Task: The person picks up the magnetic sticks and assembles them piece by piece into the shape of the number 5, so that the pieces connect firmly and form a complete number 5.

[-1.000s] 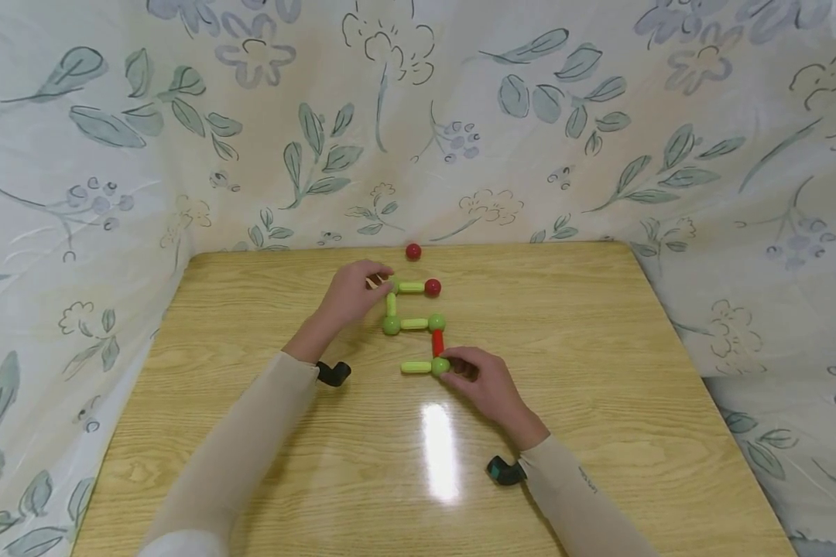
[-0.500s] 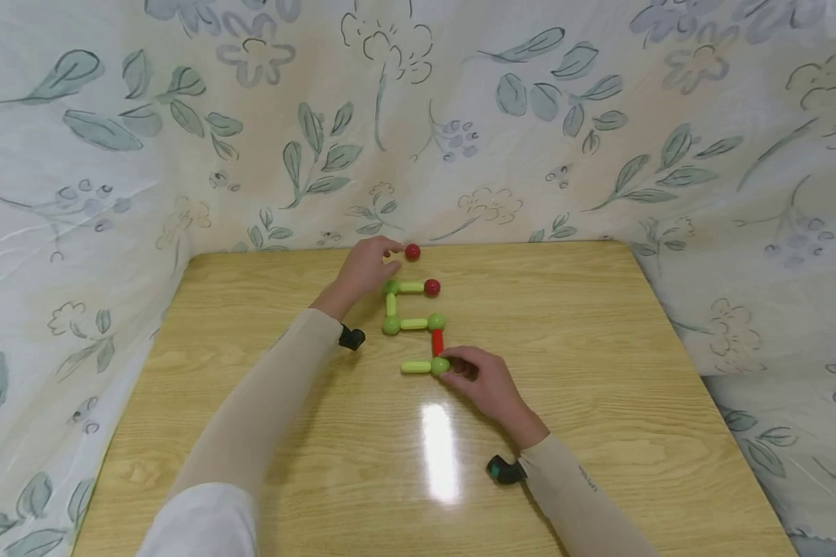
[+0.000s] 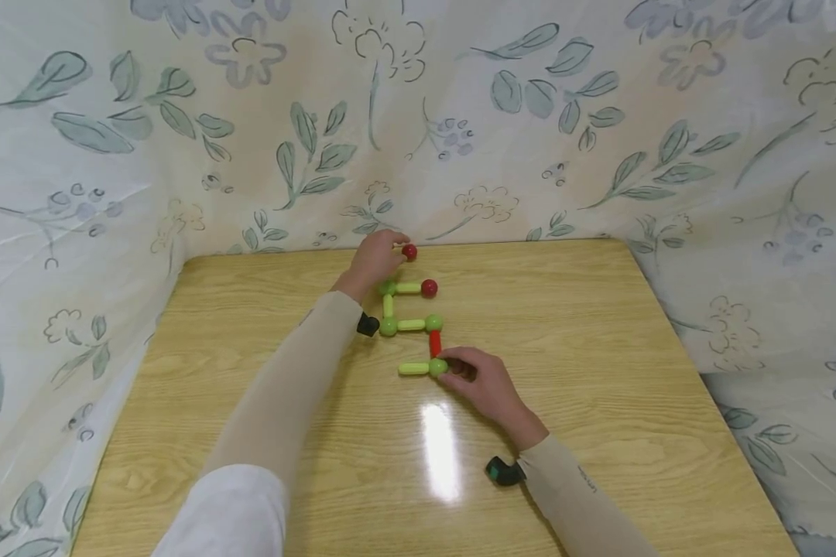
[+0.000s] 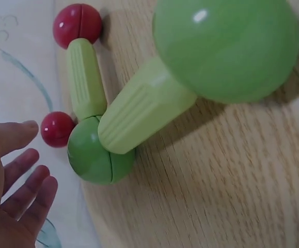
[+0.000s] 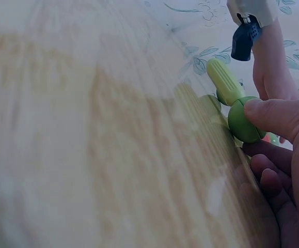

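A chain of balls and rods lies on the table in an S-like zigzag. At its near end my right hand (image 3: 484, 379) pinches a green ball (image 5: 242, 121) between thumb and fingers. A light green rod (image 3: 414, 369) points left from that ball, and a red rod (image 3: 435, 344) runs away from it to another green ball (image 3: 433, 322). The far end carries a red ball (image 3: 429, 288). My left hand (image 3: 378, 259) reaches over the far-left corner of the chain toward a loose red ball (image 4: 57, 129). Its fingers are spread, with the thumb tip just beside that ball.
The wooden table (image 3: 599, 348) has its far edge close behind the loose ball. A flowered cloth (image 3: 460, 116) hangs along the back and both sides. Each wrist carries a small black camera, the left one (image 3: 368, 324) close beside the chain's middle-left ball (image 3: 388, 326).
My left hand has left the chain's far-left ball and moved away and right to the loose red ball. The right hand keeps its place on the near green ball.
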`<state>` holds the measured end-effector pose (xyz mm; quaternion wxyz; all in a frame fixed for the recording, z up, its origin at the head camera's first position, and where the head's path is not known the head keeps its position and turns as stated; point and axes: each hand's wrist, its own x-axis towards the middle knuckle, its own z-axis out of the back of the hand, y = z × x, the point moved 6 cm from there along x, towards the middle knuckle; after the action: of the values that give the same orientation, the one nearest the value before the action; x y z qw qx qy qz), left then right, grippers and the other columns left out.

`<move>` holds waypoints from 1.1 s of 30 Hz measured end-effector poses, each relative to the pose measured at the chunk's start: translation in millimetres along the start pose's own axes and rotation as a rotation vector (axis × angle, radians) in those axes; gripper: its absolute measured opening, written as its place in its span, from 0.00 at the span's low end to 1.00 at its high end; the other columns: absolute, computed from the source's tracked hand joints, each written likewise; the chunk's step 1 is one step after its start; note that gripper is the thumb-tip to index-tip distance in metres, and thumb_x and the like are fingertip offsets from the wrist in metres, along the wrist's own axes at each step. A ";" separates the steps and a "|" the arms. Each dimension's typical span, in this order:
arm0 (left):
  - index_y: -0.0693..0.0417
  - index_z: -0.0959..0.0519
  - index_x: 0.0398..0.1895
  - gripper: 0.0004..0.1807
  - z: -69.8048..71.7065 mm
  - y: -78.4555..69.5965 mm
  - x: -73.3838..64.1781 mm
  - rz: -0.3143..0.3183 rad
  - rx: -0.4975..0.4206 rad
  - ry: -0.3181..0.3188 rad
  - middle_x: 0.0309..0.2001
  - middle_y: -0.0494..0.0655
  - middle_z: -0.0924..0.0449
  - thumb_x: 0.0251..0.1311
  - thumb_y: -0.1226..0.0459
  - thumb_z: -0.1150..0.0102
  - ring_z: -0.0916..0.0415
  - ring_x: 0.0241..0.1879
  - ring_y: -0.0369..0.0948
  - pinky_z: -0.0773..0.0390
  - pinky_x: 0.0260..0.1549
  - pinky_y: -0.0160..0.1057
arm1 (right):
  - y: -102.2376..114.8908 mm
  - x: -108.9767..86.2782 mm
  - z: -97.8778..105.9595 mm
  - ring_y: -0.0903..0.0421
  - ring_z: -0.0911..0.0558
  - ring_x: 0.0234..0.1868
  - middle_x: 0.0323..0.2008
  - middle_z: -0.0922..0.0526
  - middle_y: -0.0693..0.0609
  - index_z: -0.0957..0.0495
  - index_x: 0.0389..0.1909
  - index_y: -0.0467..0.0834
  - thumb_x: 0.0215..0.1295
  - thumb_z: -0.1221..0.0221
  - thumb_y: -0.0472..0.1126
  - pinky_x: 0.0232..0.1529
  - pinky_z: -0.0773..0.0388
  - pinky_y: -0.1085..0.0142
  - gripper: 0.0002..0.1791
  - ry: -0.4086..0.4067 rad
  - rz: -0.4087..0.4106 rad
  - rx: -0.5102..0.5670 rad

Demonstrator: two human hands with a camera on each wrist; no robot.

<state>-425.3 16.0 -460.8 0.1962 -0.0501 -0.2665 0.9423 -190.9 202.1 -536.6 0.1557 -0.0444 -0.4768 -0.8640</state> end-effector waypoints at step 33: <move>0.63 0.16 0.61 0.17 -13.1 17.7 7.5 0.012 -0.114 -0.032 0.54 0.56 0.15 0.74 0.65 0.32 0.21 0.55 0.51 0.21 0.59 0.49 | -0.4 0.2 1.1 0.58 0.17 0.40 0.43 0.14 0.60 0.11 0.56 0.52 0.68 0.24 0.44 0.42 0.17 0.62 0.16 0.017 -0.023 0.005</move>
<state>-435.6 11.5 -481.1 0.1829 -0.0479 -0.3223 0.9276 -191.3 203.2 -536.3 0.1498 -0.0313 -0.4782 -0.8648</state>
